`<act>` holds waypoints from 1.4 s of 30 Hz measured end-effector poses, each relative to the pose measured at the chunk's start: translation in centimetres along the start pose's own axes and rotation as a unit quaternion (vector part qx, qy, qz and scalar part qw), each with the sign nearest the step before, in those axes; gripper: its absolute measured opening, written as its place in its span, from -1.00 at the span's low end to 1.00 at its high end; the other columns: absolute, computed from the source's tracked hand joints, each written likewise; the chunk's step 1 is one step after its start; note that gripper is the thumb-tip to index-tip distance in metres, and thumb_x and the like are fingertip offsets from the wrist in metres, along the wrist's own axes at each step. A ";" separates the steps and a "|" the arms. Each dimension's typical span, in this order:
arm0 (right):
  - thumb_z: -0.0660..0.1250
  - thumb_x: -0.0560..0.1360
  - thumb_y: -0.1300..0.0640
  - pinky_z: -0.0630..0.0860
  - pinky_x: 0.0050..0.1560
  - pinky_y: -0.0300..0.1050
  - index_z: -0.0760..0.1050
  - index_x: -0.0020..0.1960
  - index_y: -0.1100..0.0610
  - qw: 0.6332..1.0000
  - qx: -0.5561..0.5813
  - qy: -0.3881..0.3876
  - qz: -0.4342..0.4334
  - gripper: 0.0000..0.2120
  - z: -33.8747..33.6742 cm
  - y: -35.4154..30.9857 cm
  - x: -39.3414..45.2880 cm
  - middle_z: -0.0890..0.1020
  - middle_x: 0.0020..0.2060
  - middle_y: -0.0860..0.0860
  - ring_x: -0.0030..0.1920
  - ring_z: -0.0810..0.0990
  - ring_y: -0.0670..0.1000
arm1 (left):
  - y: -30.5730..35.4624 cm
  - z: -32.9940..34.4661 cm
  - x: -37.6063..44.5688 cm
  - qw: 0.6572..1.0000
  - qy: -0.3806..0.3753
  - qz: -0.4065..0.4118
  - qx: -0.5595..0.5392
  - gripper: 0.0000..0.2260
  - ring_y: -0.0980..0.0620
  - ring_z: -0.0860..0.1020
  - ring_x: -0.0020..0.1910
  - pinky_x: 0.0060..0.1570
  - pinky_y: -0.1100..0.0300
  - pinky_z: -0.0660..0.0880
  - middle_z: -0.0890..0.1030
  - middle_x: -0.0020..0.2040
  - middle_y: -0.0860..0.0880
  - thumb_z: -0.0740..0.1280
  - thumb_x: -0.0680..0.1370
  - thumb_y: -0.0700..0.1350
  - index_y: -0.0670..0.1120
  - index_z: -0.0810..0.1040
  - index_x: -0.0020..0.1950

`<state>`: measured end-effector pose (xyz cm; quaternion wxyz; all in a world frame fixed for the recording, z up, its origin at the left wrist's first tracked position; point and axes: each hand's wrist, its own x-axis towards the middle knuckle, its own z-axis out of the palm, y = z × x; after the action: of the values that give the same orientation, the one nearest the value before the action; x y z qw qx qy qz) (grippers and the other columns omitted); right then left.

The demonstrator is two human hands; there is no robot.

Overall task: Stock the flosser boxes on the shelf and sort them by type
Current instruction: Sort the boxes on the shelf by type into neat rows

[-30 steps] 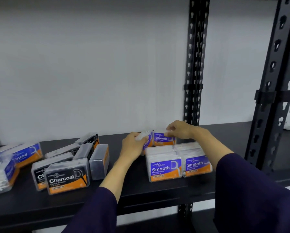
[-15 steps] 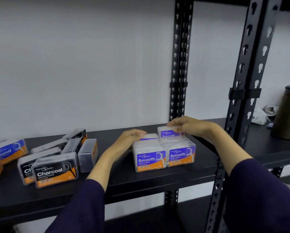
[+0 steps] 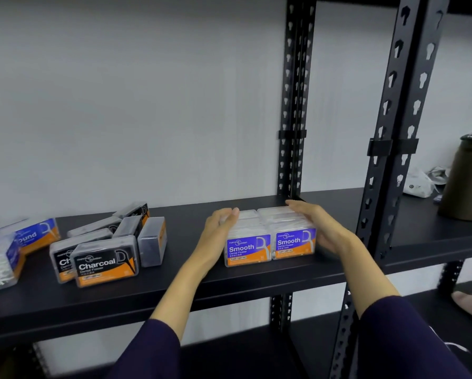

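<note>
A tight block of clear Smooth flosser boxes [image 3: 270,242] with blue and orange labels stands on the black shelf [image 3: 191,280]. My left hand [image 3: 219,231] lies flat against the block's left side, and my right hand [image 3: 319,225] lies flat against its right side, fingers straight. Neither hand grips a box. Further left, several dark Charcoal boxes [image 3: 106,261] lie in a loose heap, some tilted or on edge. At the far left sit Round boxes [image 3: 35,235] with blue labels, partly cut off by the frame edge.
Black perforated uprights stand behind [image 3: 293,105] and to the right [image 3: 393,149] of the block. On the neighbouring shelf to the right are a dark olive bottle [image 3: 467,176] and a crumpled white bag [image 3: 418,183]. A white wall backs the shelf.
Both hands set down the Smooth boxes they held at the back and moved to the block's two sides. The view has swung to the right.
</note>
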<state>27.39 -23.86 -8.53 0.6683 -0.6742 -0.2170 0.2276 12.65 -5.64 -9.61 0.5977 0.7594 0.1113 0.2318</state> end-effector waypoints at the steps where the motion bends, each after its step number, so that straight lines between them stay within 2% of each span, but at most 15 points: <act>1: 0.30 0.54 -0.01 0.62 -0.04 -0.06 0.41 0.34 0.07 0.999 0.037 0.002 0.003 -0.60 -0.1 0.5 -0.1 0.63 0.14 0.14 0.06 0.66 0.14 | 0.1 0.2 -0.1 1.000 0.005 0.002 0.000 -0.67 0.17 0.58 -0.12 -0.24 0.40 0.45 0.52 0.10 0.05 0.16 0.60 0.12 -0.01 0.35 0.30; 4: 0.29 0.54 -0.02 0.63 -0.13 -0.09 0.45 0.28 0.15 0.997 0.071 0.010 -0.008 -0.62 0.0 1.2 -0.5 0.66 0.07 0.19 -0.01 0.66 0.13 | 0.2 0.3 -0.4 1.000 0.008 0.001 0.007 -0.58 0.17 0.57 -0.10 -0.22 0.38 0.44 0.50 0.24 -0.02 0.13 0.60 0.13 -0.05 0.33 0.38; 6: 0.27 0.55 -0.02 0.63 -0.18 -0.11 0.49 0.19 0.14 0.997 0.078 0.022 -0.017 -0.70 0.2 1.2 -0.9 0.69 -0.03 0.16 -0.12 0.68 0.08 | 0.4 0.1 -0.6 1.000 0.002 -0.001 0.012 -0.52 0.16 0.56 -0.06 -0.17 0.37 0.44 0.47 0.31 -0.05 0.11 0.59 0.18 -0.05 0.28 0.44; 9: 0.29 0.52 -0.08 0.64 -0.10 -0.07 0.49 0.18 0.13 0.996 0.071 0.011 -0.044 -0.65 0.1 1.3 -1.5 0.70 -0.05 0.14 -0.12 0.70 0.09 | 0.3 -0.1 -1.1 0.999 -0.023 -0.008 0.022 -0.31 0.13 0.53 0.10 0.01 0.31 0.45 0.36 0.42 -0.02 0.10 0.49 0.31 -0.02 0.14 0.52; 11: 0.35 0.47 -0.12 0.63 -0.02 -0.07 0.43 0.28 0.19 0.997 0.025 -0.004 -0.074 -0.49 0.0 1.7 -1.7 0.69 -0.01 0.12 -0.05 0.70 0.09 | 0.3 -0.2 -1.7 0.998 -0.045 -0.022 0.027 -0.27 0.19 0.55 0.04 -0.09 0.38 0.47 0.41 0.34 0.05 0.16 0.48 0.29 -0.01 0.05 0.55; 13: 0.37 0.41 -0.12 0.62 -0.05 -0.15 0.36 0.32 0.17 0.995 -0.033 -0.005 -0.091 -0.41 0.1 1.8 -1.9 0.68 -0.01 0.04 -0.05 0.69 0.02 | 0.1 -0.3 -2.1 0.997 -0.063 -0.027 0.028 -0.31 0.26 0.58 -0.08 -0.27 0.42 0.51 0.52 0.15 0.13 0.30 0.48 0.18 -0.02 0.10 0.50; 17: 0.38 0.32 -0.13 0.62 -0.02 -0.14 0.15 0.52 0.13 0.993 -0.080 -0.004 -0.087 -0.13 0.3 1.7 -1.9 0.63 0.11 0.09 -0.01 0.68 0.01 | -0.3 -0.2 -2.2 0.994 -0.094 0.012 0.057 -0.40 0.35 0.55 -0.02 -0.19 0.46 0.50 0.51 0.12 0.20 0.50 0.41 -0.03 0.02 0.24 0.32; 20: 0.40 0.30 -0.12 0.62 0.01 -0.11 0.13 0.54 0.12 0.994 -0.078 0.001 -0.080 -0.09 0.3 1.8 -1.7 0.62 0.13 0.12 -0.01 0.68 0.02 | -0.3 -0.2 -2.2 0.994 -0.089 0.018 0.068 -0.41 0.29 0.53 0.02 -0.18 0.48 0.50 0.49 0.09 0.23 0.49 0.42 -0.04 0.04 0.23 0.31; 23: 0.41 0.28 -0.12 0.62 -0.02 -0.12 0.14 0.53 0.13 0.994 -0.068 0.003 -0.082 -0.08 0.3 1.8 -1.7 0.63 0.12 0.13 -0.01 0.68 0.03 | -0.5 -0.1 -2.3 0.993 -0.083 0.025 0.076 -0.40 0.24 0.52 0.08 -0.16 0.46 0.52 0.49 0.15 0.16 0.49 0.41 -0.02 0.04 0.23 0.32; 29: 0.39 0.35 -0.12 0.62 -0.10 -0.17 0.15 0.52 0.10 0.993 -0.073 0.020 -0.091 -0.16 0.6 2.0 -1.7 0.62 0.12 0.11 -0.03 0.68 0.00 | -0.9 -0.2 -2.1 0.991 -0.073 0.044 0.101 -0.26 0.22 0.51 0.14 -0.04 0.36 0.53 0.47 0.25 0.12 0.47 0.25 0.22 0.09 0.25 0.34; 32: 0.37 0.46 -0.06 0.60 -0.15 -0.24 0.23 0.49 0.08 0.988 -0.091 0.050 -0.111 -0.33 0.7 2.1 -1.8 0.60 0.16 0.08 -0.01 0.67 -0.01 | -1.0 -0.1 -2.1 0.991 -0.061 0.050 0.110 -0.28 0.20 0.52 0.15 0.02 0.31 0.54 0.48 0.26 0.10 0.47 0.26 0.23 0.10 0.28 0.32; 34: 0.35 0.49 -0.05 0.56 -0.19 -0.32 0.34 0.43 0.06 0.979 -0.114 0.086 -0.143 -0.45 0.9 2.3 -2.1 0.58 0.16 0.03 -0.02 0.65 -0.07 | -0.9 0.1 -2.2 0.993 -0.044 0.053 0.099 -0.28 0.21 0.53 0.11 -0.06 0.36 0.55 0.47 0.30 0.06 0.48 0.29 0.18 0.05 0.27 0.35; 37: 0.33 0.52 -0.04 0.50 -0.20 -0.39 0.46 0.33 0.06 0.962 -0.139 0.131 -0.193 -0.58 1.4 2.5 -2.7 0.59 0.14 -0.02 -0.02 0.62 -0.15 | 0.0 0.2 -2.8 0.995 0.023 0.035 0.089 -0.18 0.24 0.41 0.20 -0.17 0.49 0.47 0.28 0.47 0.03 0.42 0.43 0.11 -0.01 0.06 0.55; 39: 0.31 0.54 -0.03 0.48 -0.20 -0.40 0.50 0.29 0.09 0.951 -0.171 0.141 -0.215 -0.64 1.9 2.3 -3.2 0.60 0.14 -0.02 0.02 0.61 -0.13 | 0.3 -0.1 -3.1 0.993 0.063 0.054 0.086 -0.28 0.25 0.29 0.27 -0.16 0.51 0.43 0.18 0.53 0.05 0.35 0.48 0.12 0.05 0.09 0.55; 42: 0.28 0.57 0.08 0.43 -0.04 -0.34 0.55 0.22 0.13 0.913 -0.256 0.168 -0.271 -0.73 3.1 1.0 -4.1 0.60 0.17 0.01 0.10 0.53 -0.13 | 0.8 -1.4 -3.4 0.981 0.096 0.123 0.117 -0.59 0.20 0.38 0.30 -0.04 0.48 0.36 0.37 0.41 0.08 0.30 0.54 0.08 0.07 0.38 0.38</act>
<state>22.24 -23.83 -9.49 0.5353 -0.7659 -0.3266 -0.1420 8.89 -6.19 -9.30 0.4579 0.8061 0.1003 0.3612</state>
